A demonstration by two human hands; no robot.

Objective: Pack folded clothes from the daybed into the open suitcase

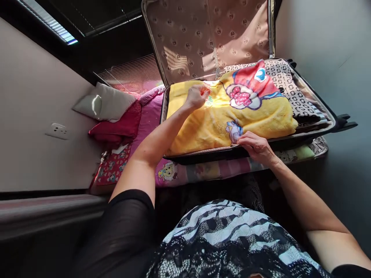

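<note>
An open suitcase (pixel 315 133) lies on a bed, its patterned lid (pixel 208 34) standing upright at the back. A folded yellow cartoon blanket (pixel 214 119) fills most of it, beside black-and-white patterned clothes (pixel 292 92) on the right. My left hand (pixel 196 96) pinches the blanket's far edge with closed fingers. My right hand (pixel 256 146) grips the blanket's near edge at the suitcase rim, fingers curled.
The bed has a pink cartoon cover (pixel 174 172), a white pillow (pixel 104 102) and a red cushion (pixel 118 125) at the left. A wall with a socket (pixel 58 131) runs along the left; another wall stands close on the right.
</note>
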